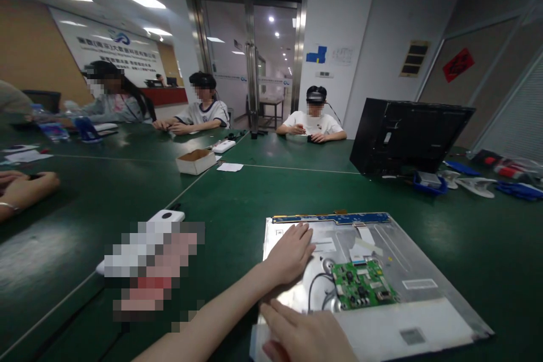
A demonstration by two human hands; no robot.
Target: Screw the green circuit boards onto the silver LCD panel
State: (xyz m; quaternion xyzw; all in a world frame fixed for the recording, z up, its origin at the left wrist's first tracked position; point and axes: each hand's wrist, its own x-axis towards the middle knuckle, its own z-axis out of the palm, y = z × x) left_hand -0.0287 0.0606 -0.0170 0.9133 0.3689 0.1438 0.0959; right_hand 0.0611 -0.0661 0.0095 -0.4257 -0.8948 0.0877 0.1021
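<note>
A flat display panel [418, 263] lies back side up on the green table, with a green circuit board [365, 283] mounted on its silver metal back. A narrow blue circuit strip [318, 218] runs along its far edge, and a white ribbon cable [363, 235] leads from there towards the green board. Black wires curve out at the board's left side. My left hand [291, 254] rests flat on the panel's left part, fingers stretched out. At the near left edge my right hand [307, 331] holds the panel, fingers on top and thumb lower, partly cut off by the frame.
A blurred-out white power strip [167, 218] lies left of my arms. Farther off are an open cardboard box [195, 162] and white paper [229, 167]. A black monitor housing [407, 136] stands at the back right, near a blue tray [429, 182]. Several people sit around the table.
</note>
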